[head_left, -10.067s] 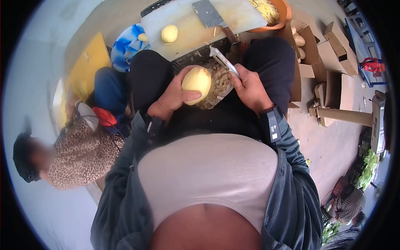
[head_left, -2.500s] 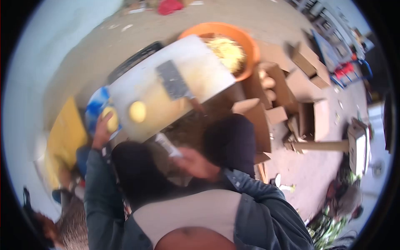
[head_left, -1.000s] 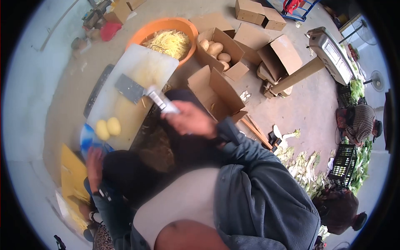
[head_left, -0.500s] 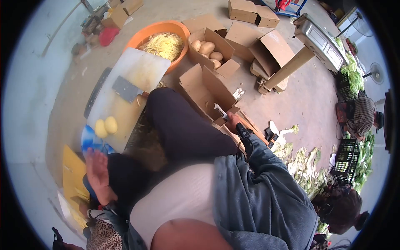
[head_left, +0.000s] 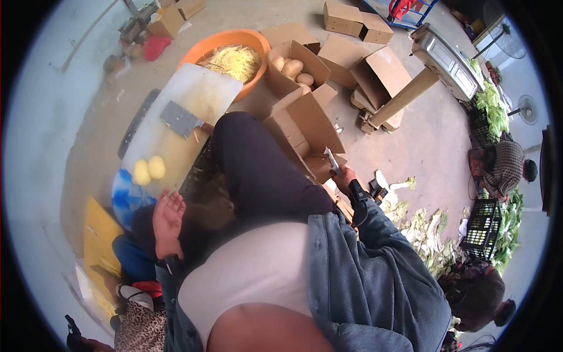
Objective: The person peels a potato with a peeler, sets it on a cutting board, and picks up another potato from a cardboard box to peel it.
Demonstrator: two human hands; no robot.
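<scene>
My left hand (head_left: 168,220) is raised beside my knee, palm up and fingers loosely apart, with nothing in it. Just beyond it, two peeled potatoes (head_left: 149,170) sit on the near end of a white cutting board (head_left: 202,88). A cleaver (head_left: 178,121) lies flat across that board, its handle pointing toward my knee. At the right of my leg, my right hand (head_left: 345,176) is closed around a slim metallic tool (head_left: 332,159) that looks like a peeler. The tool's tip overlaps the edge of an open cardboard box (head_left: 314,122).
Behind the board stands an orange tub (head_left: 258,40) of potato strips (head_left: 234,63). Another box holds unpeeled potatoes (head_left: 292,67). A platform scale (head_left: 448,61) rises at the right. Leaf trimmings (head_left: 428,234) litter the floor near a black crate (head_left: 481,229) and crouching people.
My left hand has moved right and upward, toward my knee. My right hand has shifted slightly right and down with the tool, and the near box has tilted and moved right.
</scene>
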